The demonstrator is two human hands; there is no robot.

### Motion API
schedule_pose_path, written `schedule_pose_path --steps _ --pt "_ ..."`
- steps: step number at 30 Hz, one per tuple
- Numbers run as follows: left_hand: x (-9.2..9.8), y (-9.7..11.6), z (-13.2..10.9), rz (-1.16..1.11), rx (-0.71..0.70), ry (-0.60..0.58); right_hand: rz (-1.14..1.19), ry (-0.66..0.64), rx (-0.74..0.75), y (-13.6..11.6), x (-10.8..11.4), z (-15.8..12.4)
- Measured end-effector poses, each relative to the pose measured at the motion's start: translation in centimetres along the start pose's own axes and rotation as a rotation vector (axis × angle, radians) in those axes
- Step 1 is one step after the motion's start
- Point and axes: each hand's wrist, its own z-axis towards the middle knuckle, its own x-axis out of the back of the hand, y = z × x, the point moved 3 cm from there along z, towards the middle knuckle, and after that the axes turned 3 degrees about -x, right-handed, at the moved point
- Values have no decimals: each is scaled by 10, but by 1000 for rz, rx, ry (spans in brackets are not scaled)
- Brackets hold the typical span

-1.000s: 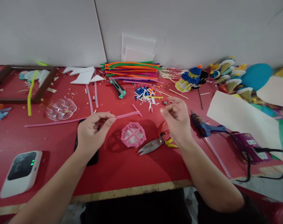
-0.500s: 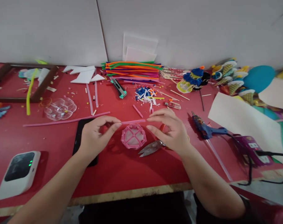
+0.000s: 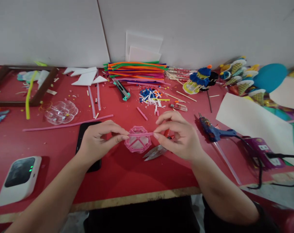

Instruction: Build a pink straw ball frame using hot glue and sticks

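A short pink pipe cleaner (image 3: 143, 134) is stretched level between my two hands. My left hand (image 3: 100, 139) pinches its left end between thumb and fingers. At the other end, my right hand (image 3: 177, 134) pinches it with thumb and index finger. Behind and below the strip, a small pink eight-sided frame (image 3: 137, 147) with crossed spokes lies on the red table (image 3: 142, 174). Scissors (image 3: 156, 152) rest to the right of the frame, their handles partly hidden by my right hand. A black phone (image 3: 94, 165) lies partly under my left hand.
A blue glue gun (image 3: 211, 129) with a cord lies at right, near a purple box (image 3: 260, 152). A white device (image 3: 19, 181) sits front left. Behind are a cutter knife (image 3: 122, 90), colourful pipe cleaners (image 3: 137, 72), cut scraps (image 3: 150, 97) and a clear flower-shaped tray (image 3: 61, 111).
My right thumb and index finger have closed on the pink pipe cleaner's free end. The strip has come lower in view, across the eight-sided frame.
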Motion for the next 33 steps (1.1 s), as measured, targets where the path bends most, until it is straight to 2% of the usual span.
schedule_pose_path --steps 4,9,14,18,21,24,33 --pt "7 11 2 -45 -28 41 68 6 -55 -11 4 -1" --pt "12 20 0 124 -34 54 64 47 -78 -11 -2 1" --pt "13 12 -9 212 -54 -50 -55 43 -52 -8 -11 -9" --pt "10 5 -18 198 -23 62 -134 82 -39 -6 -13 -16" --pt "6 3 -22 219 -75 149 -179 103 -33 -4 -14 -16" --pt "3 2 -24 272 -121 176 -235 135 -31 -3 -15 -15" --pt "-3 8 -26 482 -296 141 -365 142 25 1 -10 -15"
